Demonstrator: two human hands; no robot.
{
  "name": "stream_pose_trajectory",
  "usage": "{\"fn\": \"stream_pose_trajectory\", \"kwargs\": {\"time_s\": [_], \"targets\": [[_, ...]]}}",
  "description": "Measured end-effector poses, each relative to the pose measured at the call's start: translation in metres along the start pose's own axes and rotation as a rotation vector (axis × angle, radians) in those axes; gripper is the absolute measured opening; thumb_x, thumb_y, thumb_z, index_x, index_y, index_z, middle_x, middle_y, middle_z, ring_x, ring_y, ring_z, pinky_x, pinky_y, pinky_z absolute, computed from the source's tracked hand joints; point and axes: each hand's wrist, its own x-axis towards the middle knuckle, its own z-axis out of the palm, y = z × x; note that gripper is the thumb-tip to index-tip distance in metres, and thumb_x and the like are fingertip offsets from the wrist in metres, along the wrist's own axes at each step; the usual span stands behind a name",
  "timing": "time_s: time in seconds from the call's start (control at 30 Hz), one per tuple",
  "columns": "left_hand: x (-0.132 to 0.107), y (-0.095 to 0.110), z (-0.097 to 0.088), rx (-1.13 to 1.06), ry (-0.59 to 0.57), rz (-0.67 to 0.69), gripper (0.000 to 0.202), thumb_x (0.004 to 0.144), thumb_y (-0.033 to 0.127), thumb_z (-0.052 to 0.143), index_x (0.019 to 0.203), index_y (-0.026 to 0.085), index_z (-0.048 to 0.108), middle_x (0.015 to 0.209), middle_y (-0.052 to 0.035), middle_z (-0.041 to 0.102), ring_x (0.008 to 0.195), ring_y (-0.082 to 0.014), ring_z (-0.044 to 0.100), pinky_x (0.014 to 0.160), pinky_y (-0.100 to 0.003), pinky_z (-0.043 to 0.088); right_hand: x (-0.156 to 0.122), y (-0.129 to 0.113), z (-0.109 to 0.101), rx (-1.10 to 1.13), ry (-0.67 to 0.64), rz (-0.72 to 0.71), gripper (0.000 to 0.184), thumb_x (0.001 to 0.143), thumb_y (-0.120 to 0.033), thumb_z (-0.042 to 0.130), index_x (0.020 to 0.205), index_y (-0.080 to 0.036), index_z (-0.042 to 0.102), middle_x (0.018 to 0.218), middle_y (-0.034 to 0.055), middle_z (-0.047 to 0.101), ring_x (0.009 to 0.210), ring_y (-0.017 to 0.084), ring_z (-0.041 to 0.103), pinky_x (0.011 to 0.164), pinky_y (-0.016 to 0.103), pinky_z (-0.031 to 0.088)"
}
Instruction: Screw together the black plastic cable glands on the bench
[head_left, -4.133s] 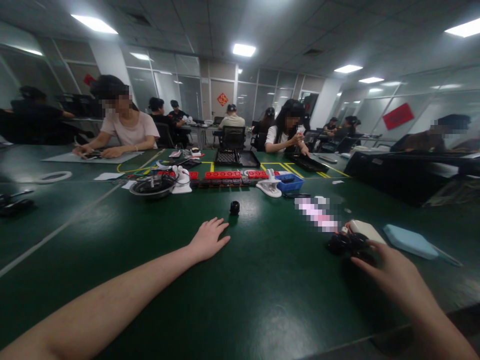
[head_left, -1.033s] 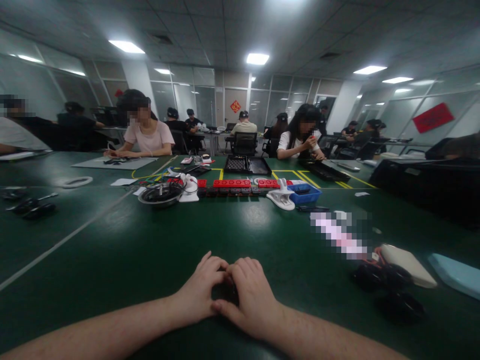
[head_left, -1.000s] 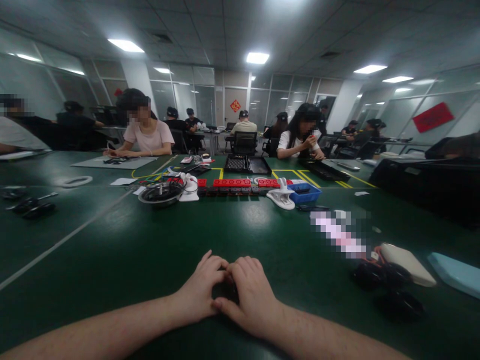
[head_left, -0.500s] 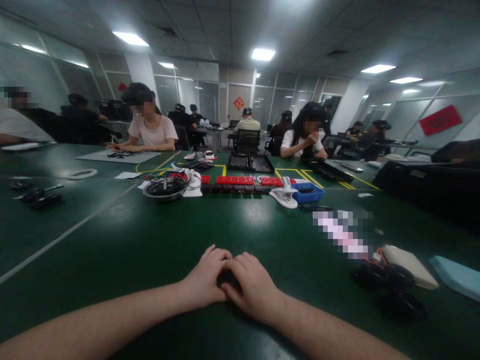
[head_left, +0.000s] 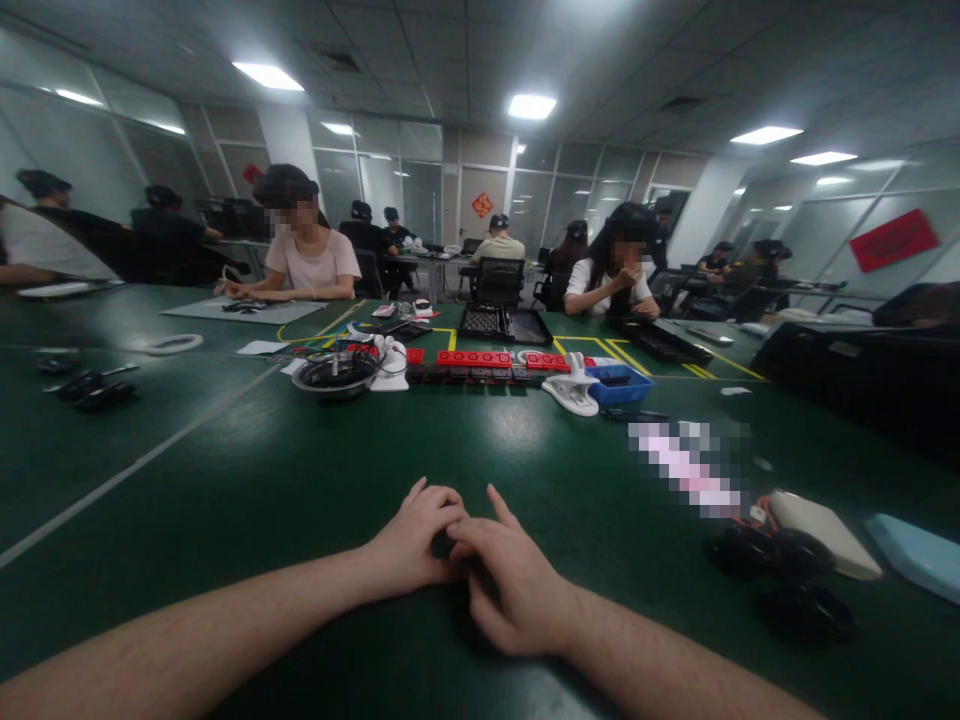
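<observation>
My left hand (head_left: 411, 548) and my right hand (head_left: 514, 590) meet on the green table (head_left: 225, 480), just in front of me. Between them sits a small black part (head_left: 442, 544), mostly hidden. The fingers of my left hand curl over it from the left. On the right, my thumb and bent fingers press against it while the index finger sticks out forward. Both forearms rest on the table.
To the right lie black wheel-like parts (head_left: 780, 570), a white box (head_left: 825, 520) and a light blue pad (head_left: 915, 555). Farther back stand a blue bin (head_left: 619, 385), a white clamp (head_left: 574, 392), red strips (head_left: 472, 358) and a round dish of cables (head_left: 334, 372). Other people sit across the table.
Four seconds ago my hands were apart, the right one at the black parts on the right. They have since come together around the small black part, and my right index finger has now lifted.
</observation>
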Motion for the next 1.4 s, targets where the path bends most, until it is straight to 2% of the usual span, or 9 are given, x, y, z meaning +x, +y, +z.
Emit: {"fn": "stream_pose_trajectory", "kwargs": {"time_s": [0.17, 0.27, 0.33, 0.4, 0.53, 0.7, 1.07, 1.27, 1.4], "targets": [[0.000, -0.001, 0.001, 0.008, 0.009, 0.003, 0.034, 0.065, 0.033, 0.067, 0.096, 0.025, 0.057, 0.098, -0.0009, 0.049, 0.099, -0.0208, 0.046, 0.101, -0.053, 0.010, -0.002, -0.003, -0.001, -0.044, 0.097, -0.050, 0.048, 0.064, -0.015, 0.037, 0.112, -0.015, 0.041, 0.079, 0.0043, 0.062, 0.105, 0.020, 0.051, 0.103, 0.052, 0.010], [0.000, -0.003, 0.002, 0.010, 0.015, 0.002, 0.034, 0.066, 0.039, 0.065, 0.095, 0.024, 0.056, 0.099, -0.0016, 0.049, 0.100, -0.0218, 0.045, 0.101, -0.053, 0.011, -0.003, -0.003, -0.003, -0.086, 0.187, -0.060, 0.035, 0.066, -0.016, 0.039, 0.100, -0.017, 0.047, 0.067, 0.0006, 0.059, 0.096, 0.021, 0.053, 0.101, 0.052, 0.011], [0.000, -0.004, 0.002, 0.010, 0.019, 0.000, 0.032, 0.066, 0.041, 0.066, 0.091, 0.023, 0.057, 0.099, -0.0017, 0.049, 0.100, -0.0220, 0.045, 0.101, -0.054, 0.011, -0.002, -0.002, -0.006, -0.143, 0.227, -0.016, 0.023, 0.068, -0.020, 0.042, 0.089, -0.018, 0.050, 0.067, 0.0003, 0.057, 0.085, 0.020, 0.053, 0.097, 0.049, 0.019], [-0.001, -0.004, 0.002, 0.013, 0.029, 0.001, 0.031, 0.065, 0.039, 0.066, 0.089, 0.022, 0.056, 0.099, -0.0017, 0.049, 0.099, -0.0215, 0.046, 0.101, -0.054, 0.010, -0.001, -0.002, -0.007, -0.229, 0.214, 0.099, 0.015, 0.071, -0.027, 0.046, 0.083, -0.018, 0.051, 0.074, 0.0021, 0.057, 0.079, 0.019, 0.050, 0.087, 0.044, 0.028], [-0.002, -0.003, 0.001, 0.008, 0.036, 0.004, 0.030, 0.066, 0.038, 0.065, 0.090, 0.022, 0.056, 0.099, -0.0023, 0.050, 0.099, -0.0210, 0.046, 0.101, -0.054, 0.010, 0.004, 0.001, -0.005, -0.386, 0.103, 0.322, 0.027, 0.073, -0.043, 0.054, 0.083, -0.018, 0.052, 0.082, 0.0038, 0.054, 0.078, 0.019, 0.046, 0.075, 0.036, 0.031], [-0.002, -0.003, 0.000, 0.013, 0.017, -0.009, 0.032, 0.063, 0.031, 0.066, 0.092, 0.022, 0.056, 0.100, -0.0024, 0.050, 0.101, -0.0220, 0.045, 0.102, -0.053, 0.010, 0.011, 0.003, 0.002, -0.494, 0.011, 0.384, 0.038, 0.067, -0.055, 0.058, 0.073, -0.018, 0.052, 0.071, 0.0023, 0.054, 0.071, 0.019, 0.046, 0.067, 0.034, 0.030], [0.000, -0.004, 0.003, 0.018, 0.013, -0.011, 0.032, 0.061, 0.023, 0.062, 0.093, 0.022, 0.055, 0.099, -0.0017, 0.050, 0.099, -0.0218, 0.046, 0.103, -0.052, 0.011, 0.014, 0.006, 0.005, -0.464, -0.103, 0.283, 0.017, 0.074, -0.032, 0.056, 0.082, -0.017, 0.055, 0.078, 0.0045, 0.058, 0.074, 0.019, 0.046, 0.067, 0.033, 0.034], [0.000, -0.001, 0.001, 0.016, 0.009, -0.016, 0.032, 0.063, 0.029, 0.065, 0.092, 0.022, 0.055, 0.099, -0.0019, 0.050, 0.100, -0.0221, 0.046, 0.102, -0.053, 0.011, 0.015, 0.000, -0.008, -0.400, -0.193, 0.202, 0.017, 0.075, -0.024, 0.053, 0.090, -0.016, 0.055, 0.085, 0.0063, 0.058, 0.081, 0.020, 0.047, 0.073, 0.034, 0.037], [0.000, 0.000, 0.000, 0.016, -0.003, -0.013, 0.034, 0.065, 0.034, 0.066, 0.095, 0.023, 0.055, 0.101, -0.0018, 0.050, 0.100, -0.0223, 0.046, 0.102, -0.054, 0.012, 0.013, 0.001, -0.022, -0.239, -0.217, 0.140, 0.027, 0.073, -0.016, 0.051, 0.099, -0.020, 0.054, 0.097, 0.0027, 0.059, 0.091, 0.017, 0.048, 0.089, 0.037, 0.032]]}}
